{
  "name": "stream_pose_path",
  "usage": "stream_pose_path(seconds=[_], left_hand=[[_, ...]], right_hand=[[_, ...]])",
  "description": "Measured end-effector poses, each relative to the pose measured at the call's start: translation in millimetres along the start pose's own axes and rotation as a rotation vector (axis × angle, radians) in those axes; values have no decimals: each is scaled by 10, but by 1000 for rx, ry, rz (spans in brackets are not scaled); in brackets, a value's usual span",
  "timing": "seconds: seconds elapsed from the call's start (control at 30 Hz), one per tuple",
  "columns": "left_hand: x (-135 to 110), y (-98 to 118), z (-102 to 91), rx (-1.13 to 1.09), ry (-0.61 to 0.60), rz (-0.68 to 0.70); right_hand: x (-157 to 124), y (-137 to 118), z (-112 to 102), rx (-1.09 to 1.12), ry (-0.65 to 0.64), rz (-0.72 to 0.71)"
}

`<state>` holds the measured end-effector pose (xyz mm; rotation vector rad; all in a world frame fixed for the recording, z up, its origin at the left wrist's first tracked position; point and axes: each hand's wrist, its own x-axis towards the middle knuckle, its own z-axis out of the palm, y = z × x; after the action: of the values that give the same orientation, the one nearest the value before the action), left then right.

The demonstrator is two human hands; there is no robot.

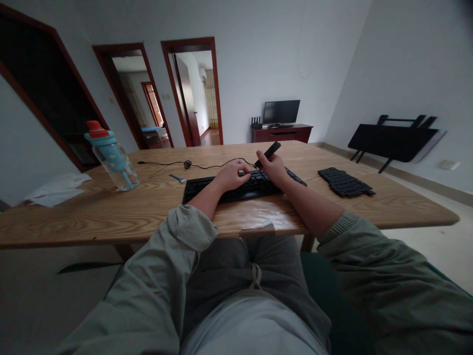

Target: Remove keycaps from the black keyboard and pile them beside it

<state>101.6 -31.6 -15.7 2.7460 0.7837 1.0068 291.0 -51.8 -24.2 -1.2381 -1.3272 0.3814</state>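
A black keyboard (201,187) lies in front of me near the table's edge, partly covered by both hands. Over its middle, my left hand (231,176) is closed, with thumb and forefinger bent together in a loop. Whatever might be between those fingertips is too small to make out. My right hand (273,168) grips a black stick-shaped tool (272,149), tilted with its upper end to the right, above the keyboard's right half. Its kind is unclear, and its lower end points down at the keys. Rows of loose black keycaps (345,182) lie to the right.
A thin black cable (207,166) with a knot runs along the keyboard's far side. Left of the keyboard lies a small blue brush (177,178). A clear bottle with a red lid (114,158) stands at the left beside white paper (59,190) on the wooden table (148,214).
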Motion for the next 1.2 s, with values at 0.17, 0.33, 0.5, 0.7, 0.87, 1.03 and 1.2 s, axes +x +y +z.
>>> stream_pose_path(seconds=[0.17, 0.33, 0.5, 0.7, 0.87, 1.03, 1.2], left_hand=[[0, 15, 23, -10, -29, 52], [4, 15, 32, 21, -54, 27], [9, -24, 24, 68, -7, -18], [17, -56, 41, 74, -20, -31], [27, -114, 84, 84, -49, -19], [42, -124, 122, 135, -111, -47], [50, -95, 138, 187, -127, -65]], right_hand=[[6, 12, 3, 8, 2, -8], [16, 21, 1, 9, -7, -3], [-1, 4, -3, -8, -13, 23], [1, -8, -51, -178, -50, -143], [12, -15, -78, -352, -55, -150], [8, -13, -67, -375, -60, -120], [20, 22, -65, -336, -62, -109]])
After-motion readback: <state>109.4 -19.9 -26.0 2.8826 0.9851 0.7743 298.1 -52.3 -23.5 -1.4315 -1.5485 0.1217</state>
